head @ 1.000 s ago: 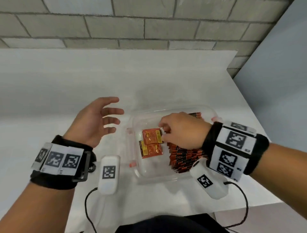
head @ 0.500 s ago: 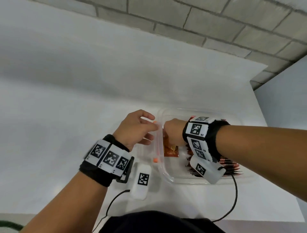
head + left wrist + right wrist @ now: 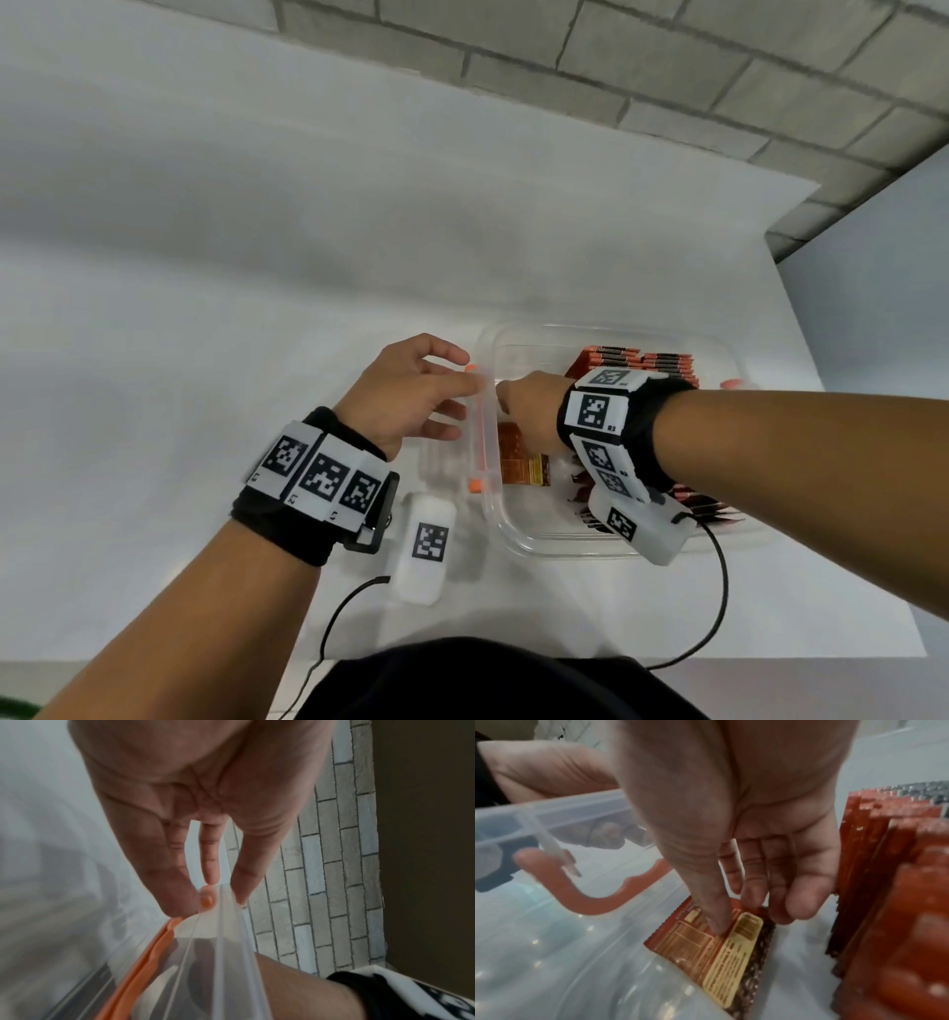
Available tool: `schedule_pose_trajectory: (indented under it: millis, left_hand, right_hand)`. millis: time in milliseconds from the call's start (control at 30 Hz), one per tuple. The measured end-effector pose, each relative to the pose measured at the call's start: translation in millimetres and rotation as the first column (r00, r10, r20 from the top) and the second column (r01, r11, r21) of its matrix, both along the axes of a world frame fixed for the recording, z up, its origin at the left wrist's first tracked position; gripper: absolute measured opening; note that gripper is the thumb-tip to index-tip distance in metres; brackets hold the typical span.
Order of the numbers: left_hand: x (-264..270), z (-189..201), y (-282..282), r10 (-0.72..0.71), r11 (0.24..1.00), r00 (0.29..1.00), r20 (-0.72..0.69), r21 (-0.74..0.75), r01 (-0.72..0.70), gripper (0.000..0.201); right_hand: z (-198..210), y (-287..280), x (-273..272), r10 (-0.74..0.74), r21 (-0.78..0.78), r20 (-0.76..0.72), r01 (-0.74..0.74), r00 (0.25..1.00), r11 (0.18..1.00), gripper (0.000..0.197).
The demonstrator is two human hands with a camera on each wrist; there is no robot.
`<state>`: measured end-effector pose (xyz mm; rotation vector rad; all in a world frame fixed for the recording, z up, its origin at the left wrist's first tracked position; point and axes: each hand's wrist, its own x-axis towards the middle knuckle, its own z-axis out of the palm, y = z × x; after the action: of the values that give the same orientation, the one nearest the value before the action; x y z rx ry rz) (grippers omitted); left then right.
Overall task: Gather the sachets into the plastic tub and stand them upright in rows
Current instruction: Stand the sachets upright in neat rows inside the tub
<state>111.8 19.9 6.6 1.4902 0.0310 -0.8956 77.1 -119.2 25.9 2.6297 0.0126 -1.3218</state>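
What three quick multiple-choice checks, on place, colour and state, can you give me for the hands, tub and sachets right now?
1. Where is the right hand?
A. inside the tub
B. on the bare table
C. out of view

2. What colour is the tub's clip?
A. blue
B. orange
C. green

3. How does the loose sachet under the right hand lie?
A. upright in the row
B. flat on the tub floor
C. outside the tub

Answers: 1 A, the head view shows it past the rim; 2 B, orange by the left hand at the rim; 3 B, the right wrist view shows its printed face up, apart from the upright row.
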Motion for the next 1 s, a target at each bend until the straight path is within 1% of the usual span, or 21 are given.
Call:
schedule_pose_trajectory:
  millis: [100, 167, 267, 367, 500, 567, 633, 667, 733, 800, 833, 867, 933, 967, 1000]
  left_hand:
    - [1, -1, 0, 0.016, 1.0, 1.0, 0.013, 0.017, -0.016, 0.028]
    - [2, -1, -1, 0.022, 0.999, 1.0, 0.022, 0.028, -0.023, 0.03]
    - [1, -1, -3, 0.028, 0.999, 0.999, 0.021, 0.036, -0.029, 0.032]
    - [-1, -2, -3, 0.044, 0.998, 0.999, 0.026, 0.041, -0.045, 0.035]
    - [-3, -3, -4, 0.057, 0.997, 0.998, 0.03, 0.047, -0.059, 0.035]
    - [-4, -2, -4, 0.061, 0.997, 0.998, 0.03, 0.055, -0.063, 0.035]
    - [-5, 0, -4, 0.047, 0.994, 0.997, 0.056, 0.094, -0.052, 0.033]
    - [-7, 3, -4, 0.024, 0.99, 0.995, 0.098, 0.137, -0.038, 0.032]
    - [-8, 12, -6, -0.035, 0.968, 0.969, 0.246, 0.251, -0.028, 0.029]
    - [-10, 28, -10, -0.068, 0.946, 0.919, 0.389, 0.319, -0.065, 0.028]
    - [-10, 37, -12, -0.064, 0.948, 0.9, 0.43, 0.307, -0.079, 0.029]
    - [-11, 47, -16, -0.056, 0.958, 0.891, 0.45, 0.277, -0.08, 0.032]
    - [-14, 62, -25, -0.065, 0.972, 0.887, 0.456, 0.229, -0.047, 0.044]
    - [-16, 66, -31, -0.086, 0.975, 0.889, 0.45, 0.22, -0.017, 0.051]
    - [-18, 70, -37, -0.11, 0.978, 0.899, 0.424, 0.208, 0.022, 0.057]
  right_hand:
    - [-2, 1, -5, 0.122, -0.018, -0.061, -0.123, 0.991, 0.992, 0.036]
    - [-6, 2, -8, 0.172, -0.005, -0.1, -0.174, 0.98, 0.985, 0.036]
    - [-7, 1, -10, 0.183, 0.051, -0.126, -0.178, 0.975, 0.983, 0.041]
    - [-8, -2, -13, 0.187, 0.094, -0.092, -0.179, 0.978, 0.979, 0.044]
    - [-5, -7, -16, 0.173, 0.164, -0.069, -0.16, 0.982, 0.973, 0.045]
    - [-3, -8, -17, 0.16, 0.214, -0.07, -0.142, 0.985, 0.966, 0.042]
    - [3, -11, -17, 0.114, 0.265, -0.064, -0.093, 0.991, 0.96, 0.037]
    - [8, -13, -17, 0.067, 0.3, -0.054, -0.048, 0.996, 0.953, 0.032]
    - [23, -24, -17, -0.044, 0.39, -0.005, 0.042, 0.999, 0.92, 0.02]
    - [43, -41, -18, -0.177, 0.508, 0.057, 0.124, 0.983, 0.852, 0.015]
    - [53, -52, -19, -0.271, 0.592, 0.073, 0.177, 0.96, 0.787, 0.013]
    - [61, -64, -22, -0.378, 0.682, 0.064, 0.236, 0.924, 0.693, 0.013]
    - [72, -86, -30, -0.563, 0.823, 0.002, 0.318, 0.826, 0.47, 0.006]
    - [74, -96, -34, -0.629, 0.872, -0.026, 0.325, 0.777, 0.366, 0.002]
    - [75, -104, -39, -0.684, 0.907, -0.053, 0.322, 0.727, 0.272, 0.002]
